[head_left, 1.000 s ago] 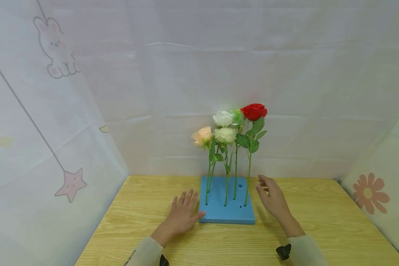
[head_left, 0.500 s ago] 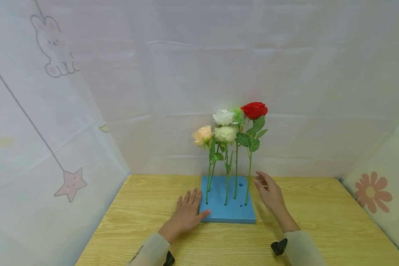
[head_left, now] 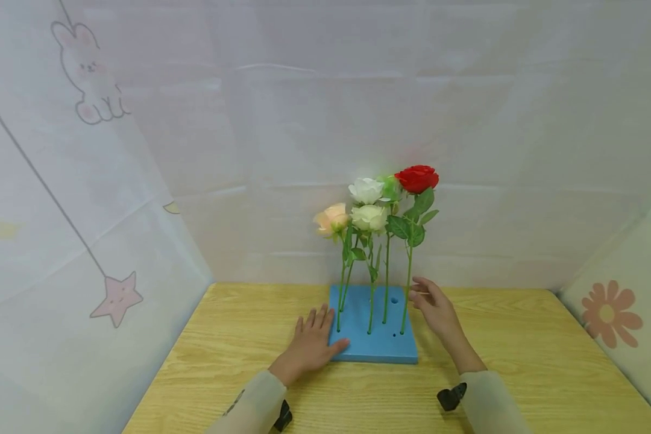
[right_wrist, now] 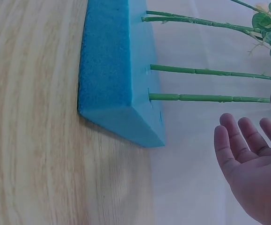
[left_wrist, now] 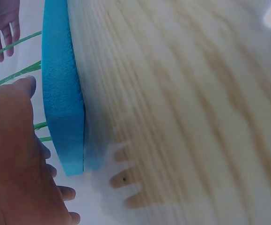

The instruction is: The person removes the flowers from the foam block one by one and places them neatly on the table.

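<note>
A blue foam block (head_left: 371, 351) with small holes lies on the table, holding several upright artificial roses. The red rose (head_left: 418, 179) stands at the right; white (head_left: 366, 190), cream (head_left: 369, 217), peach (head_left: 333, 220) and partly hidden green (head_left: 392, 188) roses fill the rest. My left hand (head_left: 310, 345) spreads at the block's left edge, its thumb over the front left corner. On the other side, my right hand (head_left: 438, 312) has loosely bent fingers beside the red rose's stem. The right wrist view shows that palm empty, with a gap between fingertips and stem (right_wrist: 205, 98).
The wood-grain table (head_left: 239, 349) extends to both sides of the block. A pale cloth backdrop (head_left: 282, 150) hangs behind, and printed side cloths bear a rabbit, a star (head_left: 117, 298) and a flower (head_left: 607, 313). Black wrist cameras (head_left: 451, 396) sit at both sleeves.
My left hand has moved right, up against the block's left side, its thumb now over the corner. My right hand has shifted left and slightly away from me, closer to the red rose's stem.
</note>
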### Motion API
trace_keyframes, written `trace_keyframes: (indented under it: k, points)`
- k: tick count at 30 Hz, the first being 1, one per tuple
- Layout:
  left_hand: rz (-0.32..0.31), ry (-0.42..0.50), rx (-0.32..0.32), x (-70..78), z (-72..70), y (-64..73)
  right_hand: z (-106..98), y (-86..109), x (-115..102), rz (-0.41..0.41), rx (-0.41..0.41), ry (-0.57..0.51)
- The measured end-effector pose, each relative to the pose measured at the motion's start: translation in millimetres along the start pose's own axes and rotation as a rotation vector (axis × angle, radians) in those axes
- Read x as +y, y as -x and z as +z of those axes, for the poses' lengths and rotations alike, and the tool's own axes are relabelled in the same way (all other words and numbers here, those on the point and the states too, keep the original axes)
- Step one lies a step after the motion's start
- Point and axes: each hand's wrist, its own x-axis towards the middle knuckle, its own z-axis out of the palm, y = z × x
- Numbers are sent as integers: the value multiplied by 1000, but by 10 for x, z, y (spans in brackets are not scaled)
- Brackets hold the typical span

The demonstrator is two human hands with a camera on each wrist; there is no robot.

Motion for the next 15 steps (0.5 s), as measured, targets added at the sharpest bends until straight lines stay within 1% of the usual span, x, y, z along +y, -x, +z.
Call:
trace_keyframes:
  k: [2, 4, 8, 11, 15]
  points:
    - [-2, 4, -7, 5, 14, -11, 6, 3, -22, 8, -12, -37]
    - [-2, 5, -11, 12, 31, -22, 14, 2, -22, 4, -17, -50]
    - [-1, 0, -20, 12, 67, -36, 37, -6, -44, 21, -11, -76]
    - [-2, -20, -26, -2, 91, -46, 66, -17, -63, 42, -6, -98]
    - [-2, -39, -27, -9, 83, -57, 123, -43, -67, 59, 7, -114]
